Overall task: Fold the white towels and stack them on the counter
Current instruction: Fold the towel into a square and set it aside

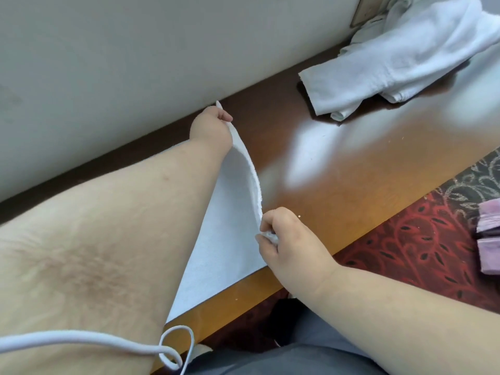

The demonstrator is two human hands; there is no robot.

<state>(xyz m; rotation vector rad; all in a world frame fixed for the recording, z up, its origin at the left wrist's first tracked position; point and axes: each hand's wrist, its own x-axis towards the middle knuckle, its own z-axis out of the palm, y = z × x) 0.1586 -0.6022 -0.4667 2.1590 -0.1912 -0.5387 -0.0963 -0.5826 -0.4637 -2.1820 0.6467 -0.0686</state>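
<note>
While a white towel (230,239) was spread flat on the wooden counter (338,171), its right-hand edge was lifted off the surface and held at both corners. The far corner was pinched by the left hand (212,125), close to the pale wall (135,50) that ran along the back of the counter, with a small tip of cloth seen poking out above the fingers. The near corner was gripped by the right hand (284,234), fingers curled tight around a bunched bit of terry, close to the counter's front edge. Between the two hands the raised edge was seen sagging in a curve. The rest of the towel was left lying on the counter under the left forearm, its front edge reaching the counter's front edge.

A heap of unfolded white towels (405,55) was seen further along the counter to the right, well apart from the held towel, piled partly against the wall, with one end trailing flat toward the middle of the counter. Bright glare was reflected on the polished wood between the heap and the hands.

A white cord (108,342) was looped across the lower left of the view, over the left arm. Red patterned carpet (419,239) was visible below the counter's front edge. Grey clothing (311,355) was seen at the bottom.
</note>
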